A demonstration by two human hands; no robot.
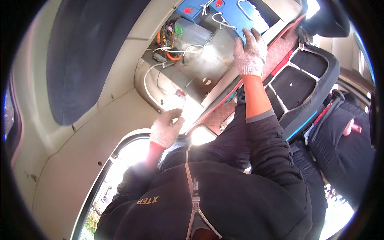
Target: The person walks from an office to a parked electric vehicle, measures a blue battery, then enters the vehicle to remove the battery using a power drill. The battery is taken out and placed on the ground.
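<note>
My right hand [251,55], in a whitish work glove with dark fingertips, reaches to the near right edge of a blue box [236,18] with white cord loops. Its fingers are stretched out and apart at that edge. My left hand [165,130], gloved alike, is at the near end of the open compartment. Its fingers curl toward the thumb; glare hides whatever is between them. A small connector [180,94] with red and blue parts lies just beyond it, beside thin wires. A white cable [147,82] loops along the compartment's left side.
A grey finned metal box [194,32] sits beside orange-sleeved cables [173,56]. Dark seat padding [300,86] with white straps stands at the right. Another person in dark clothes [340,140] is beyond it. A dark padded backrest [86,56] rises at the left.
</note>
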